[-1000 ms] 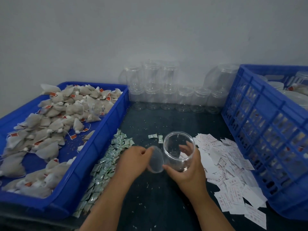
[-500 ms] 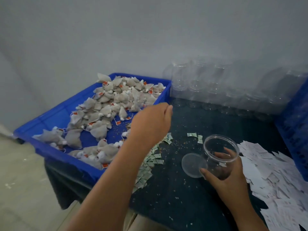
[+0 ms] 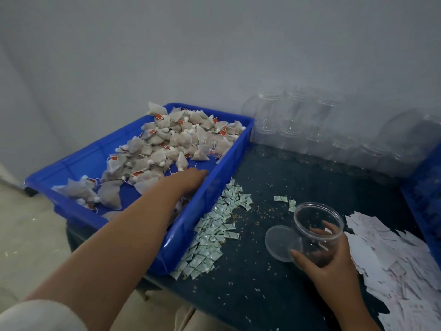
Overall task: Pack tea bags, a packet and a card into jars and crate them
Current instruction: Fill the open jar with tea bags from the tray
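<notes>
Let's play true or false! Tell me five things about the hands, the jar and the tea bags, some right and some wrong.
1. The right hand holds the jar. True.
2. The lid is on the jar. False: it lies on the table beside the jar.
3. The left hand is in the tray with the tea bags. True.
4. The tray is red. False: it is blue.
5. The jar is full of tea bags. False: no tea bags are in it.
</notes>
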